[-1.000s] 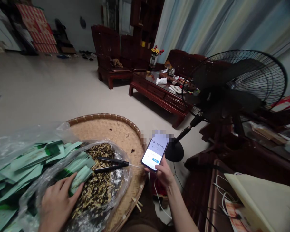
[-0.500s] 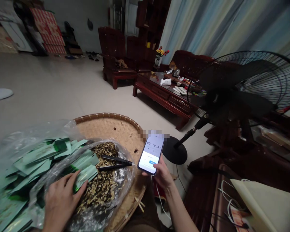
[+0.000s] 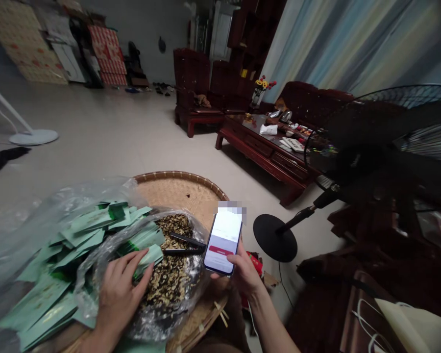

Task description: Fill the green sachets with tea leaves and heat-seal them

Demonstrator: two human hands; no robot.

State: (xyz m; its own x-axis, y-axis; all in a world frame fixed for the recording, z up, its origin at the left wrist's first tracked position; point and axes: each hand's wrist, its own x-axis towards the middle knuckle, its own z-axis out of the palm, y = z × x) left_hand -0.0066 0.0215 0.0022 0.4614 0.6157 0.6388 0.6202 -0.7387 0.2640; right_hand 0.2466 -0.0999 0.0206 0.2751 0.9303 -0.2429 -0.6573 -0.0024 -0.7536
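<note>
My right hand (image 3: 244, 268) is closed round a smartphone (image 3: 224, 240), with its thumb on the lower part of the lit screen, by a red button. My left hand (image 3: 123, 282) has its thumb and forefinger about a small green packet (image 3: 152, 257), above dried, curled tea-like leaves (image 3: 174, 279) in a clear plastic bag (image 3: 139, 321). Black tongs (image 3: 185, 251) lie on the leaves, their right end hidden behind the phone. Many green packets (image 3: 75, 240) are heaped to the left in clear plastic.
Everything rests on a round woven bamboo tray (image 3: 176, 184). A black standing fan (image 3: 356, 157) is at the right, its round base (image 3: 275, 238) on the floor. Beyond stand a dark wooden coffee table (image 3: 257, 142) and chairs (image 3: 193, 88). A white cable (image 3: 362, 318) lies at lower right.
The phone's screen has switched from a timer display to a page with a red button. The view has swung left, so things sit farther right. Both hands keep their holds.
</note>
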